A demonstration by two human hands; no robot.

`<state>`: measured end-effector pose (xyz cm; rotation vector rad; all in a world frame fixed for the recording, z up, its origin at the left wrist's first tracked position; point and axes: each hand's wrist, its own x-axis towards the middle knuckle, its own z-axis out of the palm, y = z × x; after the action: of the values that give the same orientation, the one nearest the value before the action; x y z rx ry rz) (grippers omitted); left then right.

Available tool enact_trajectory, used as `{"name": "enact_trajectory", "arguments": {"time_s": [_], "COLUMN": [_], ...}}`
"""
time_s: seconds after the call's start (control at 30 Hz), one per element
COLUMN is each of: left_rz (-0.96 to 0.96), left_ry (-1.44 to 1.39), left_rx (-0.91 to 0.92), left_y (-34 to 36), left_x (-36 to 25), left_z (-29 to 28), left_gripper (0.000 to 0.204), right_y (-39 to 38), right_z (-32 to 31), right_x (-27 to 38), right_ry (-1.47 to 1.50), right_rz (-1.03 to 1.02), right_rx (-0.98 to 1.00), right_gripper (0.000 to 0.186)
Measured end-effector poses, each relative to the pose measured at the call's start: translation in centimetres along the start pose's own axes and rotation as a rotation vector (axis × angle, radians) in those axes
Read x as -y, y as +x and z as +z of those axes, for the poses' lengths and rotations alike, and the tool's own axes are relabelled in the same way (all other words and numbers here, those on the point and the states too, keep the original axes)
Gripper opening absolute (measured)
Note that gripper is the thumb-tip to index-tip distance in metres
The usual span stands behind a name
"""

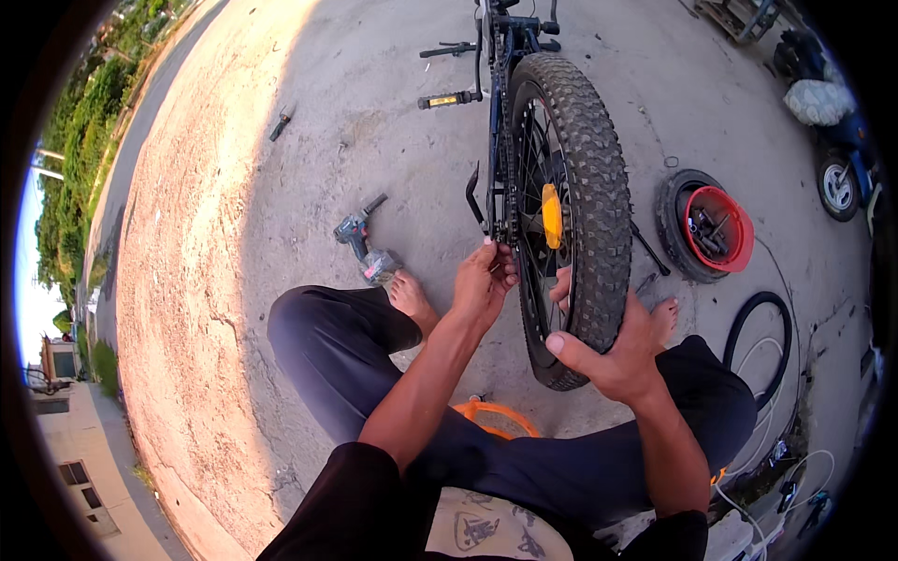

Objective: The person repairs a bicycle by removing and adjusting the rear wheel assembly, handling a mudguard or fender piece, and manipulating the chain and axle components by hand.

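Observation:
A bicycle wheel (603,178) with a thick knobby tyre stands in front of me, a yellow reflector (552,215) among its spokes. My right hand (608,360) grips the near end of the tyre, thumb on its left side and fingers partly hidden round the rim. At the left end of the axle, beside the dark bicycle frame (501,103) and chain, my left hand (485,280) is closed in a pinch. Whatever lies between those fingertips is too small to make out. A black kickstand (475,196) sticks out just beyond this hand.
A cordless impact wrench (360,238) lies on the concrete to the left, with a small dark tool (280,125) farther off. On the right, a red bowl (744,224) of metal parts rests on a small tyre (675,201). An orange stool (505,418) shows under my legs.

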<state>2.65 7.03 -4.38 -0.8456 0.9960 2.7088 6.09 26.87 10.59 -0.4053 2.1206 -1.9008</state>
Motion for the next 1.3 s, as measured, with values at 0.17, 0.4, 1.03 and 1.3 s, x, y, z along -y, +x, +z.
{"name": "enact_trajectory", "arguments": {"time_s": [0.17,0.4,1.03,1.3], "left_rz": [0.112,0.139,0.217,0.106], "left_ry": [0.136,0.202,-0.138,-0.143], "left_rx": [-0.011,0.016,0.035,0.092], "left_y": [0.1,0.4,1.5,1.2], "left_x": [0.9,1.8,2.2,1.6], "left_z": [-0.3,-0.2,-0.1,0.1], "left_gripper": [0.022,0.023,0.019,0.022], "right_y": [0.0,0.2,0.5,0.6], "right_z": [0.0,-0.3,-0.1,-0.5], "right_x": [-0.2,-0.3,0.6,0.2], "right_ry": [-0.018,0.06,0.034,0.016], "right_rz": [-0.028,-0.024,0.033,-0.048], "right_rx": [0.03,0.006,-0.007,0.003], "right_gripper": [0.052,0.053,0.084,0.052]}}
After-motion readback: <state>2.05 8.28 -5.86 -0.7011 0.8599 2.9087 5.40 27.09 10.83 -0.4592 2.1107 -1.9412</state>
